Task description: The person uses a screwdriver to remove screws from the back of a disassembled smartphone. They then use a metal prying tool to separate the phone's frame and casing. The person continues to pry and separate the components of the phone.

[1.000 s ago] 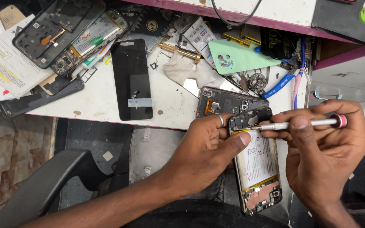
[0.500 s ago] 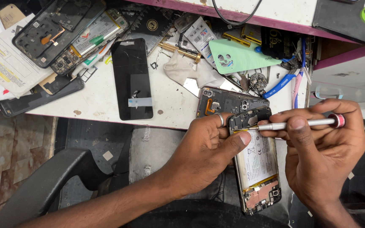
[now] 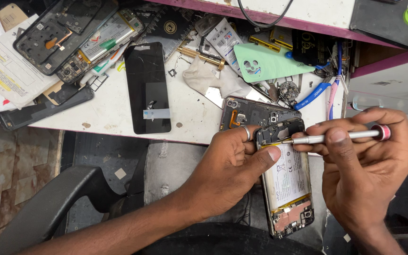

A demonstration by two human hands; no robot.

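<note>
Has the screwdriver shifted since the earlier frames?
No. The screwdriver in the right hand sits at the same spot against the white bench edge, tip on the opened phone.

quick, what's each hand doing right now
Left hand: closed around the opened phone, thumb pressed on its edge.
Right hand: closed on the screwdriver, its tip at the phone's upper part.

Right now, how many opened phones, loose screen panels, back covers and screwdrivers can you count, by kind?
Opened phones: 3, one in the left hand at, one behind it, one at top left
Black screen panels: 1
Mint green back covers: 1
Screwdrivers: 1, in the right hand
Total: 6
</note>
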